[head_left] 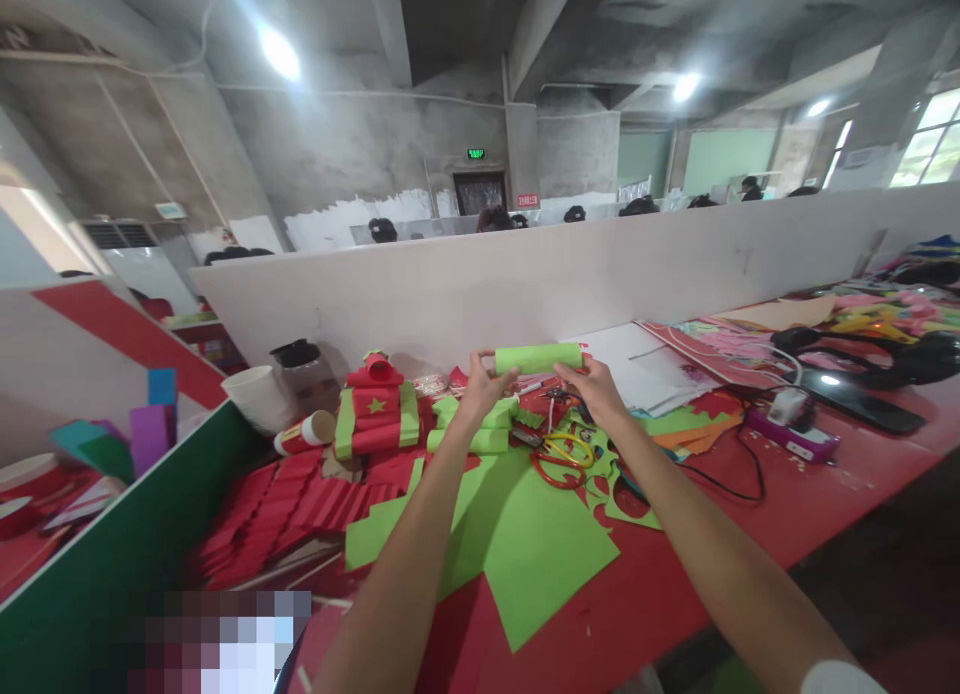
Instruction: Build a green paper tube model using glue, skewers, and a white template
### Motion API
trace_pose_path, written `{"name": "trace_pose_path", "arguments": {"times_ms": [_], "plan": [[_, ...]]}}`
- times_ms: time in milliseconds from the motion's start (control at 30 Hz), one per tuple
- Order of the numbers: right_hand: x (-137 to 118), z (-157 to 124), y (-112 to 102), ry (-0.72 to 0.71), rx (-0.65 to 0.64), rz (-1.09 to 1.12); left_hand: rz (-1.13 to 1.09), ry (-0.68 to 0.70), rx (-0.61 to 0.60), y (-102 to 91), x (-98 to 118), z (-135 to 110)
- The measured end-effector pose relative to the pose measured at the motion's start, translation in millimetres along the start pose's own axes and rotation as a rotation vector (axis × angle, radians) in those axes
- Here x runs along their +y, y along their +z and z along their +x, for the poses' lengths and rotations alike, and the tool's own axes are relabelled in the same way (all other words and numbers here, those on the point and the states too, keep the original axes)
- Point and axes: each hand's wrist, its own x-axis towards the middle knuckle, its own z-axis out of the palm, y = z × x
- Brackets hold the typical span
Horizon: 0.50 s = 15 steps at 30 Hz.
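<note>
Raised over the back of the table, a green paper roll (538,359) is held level between my two hands. My left hand (486,382) grips its left end, thumb in front. The right end is pinched by my right hand (590,386). Below it lie more green rolls (469,441) and flat green sheets (536,544). Scissors with yellow and red handles (564,461) rest just under my right hand. Left of the rolls stands a red and green paper model (377,409) with a gold star.
Folded red paper strips (292,509) fill the left, beside a green divider (127,534). A paper cup (259,399) and a dark-lidded jar (304,369) stand behind. At right are white sheets (637,364), a purple power strip (793,436) with cables, and a black lamp (855,399). A white partition (525,279) runs behind.
</note>
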Motion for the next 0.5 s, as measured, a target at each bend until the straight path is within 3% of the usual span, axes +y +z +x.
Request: {"name": "trace_pose_path", "arguments": {"times_ms": [200, 333, 500], "plan": [[3.6, 2.3, -2.1, 0.112, 0.023, 0.062, -0.006, 0.090, 0.087, -1.8, 0.7, -1.5], [3.2, -0.6, 1.8, 0.160, 0.004, 0.066, 0.027, 0.048, 0.019, -2.3, 1.6, -6.8], [0.2, -8.9, 9.5, 0.185, -0.110, 0.057, -0.013, 0.007, -0.017, 0.6, -7.2, -5.9]]}}
